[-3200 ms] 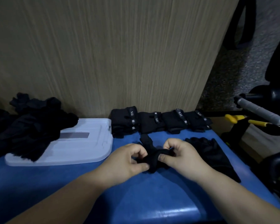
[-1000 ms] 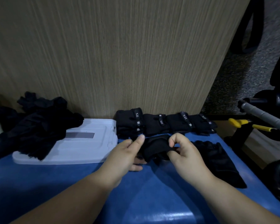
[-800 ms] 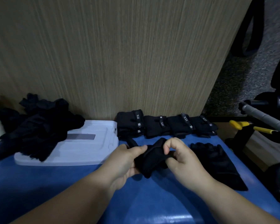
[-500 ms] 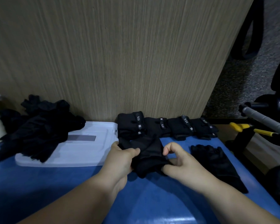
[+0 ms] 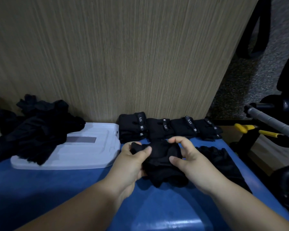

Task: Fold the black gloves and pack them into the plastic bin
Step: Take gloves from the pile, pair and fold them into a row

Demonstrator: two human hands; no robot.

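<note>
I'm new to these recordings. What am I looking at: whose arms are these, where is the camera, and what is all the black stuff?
No machine here: a person works with bare hands, and the picture comes from a camera worn on the head, looking forward and down. The left hand and right hand both grip one black glove, bunched between them over a blue surface. Behind it, against a wood-grain panel, sits a row of folded gloves. To the left, a pile of unfolded gloves lies partly on a white plastic lid. A flat glove lies right of the hands. I cannot make out the bin itself.
</note>
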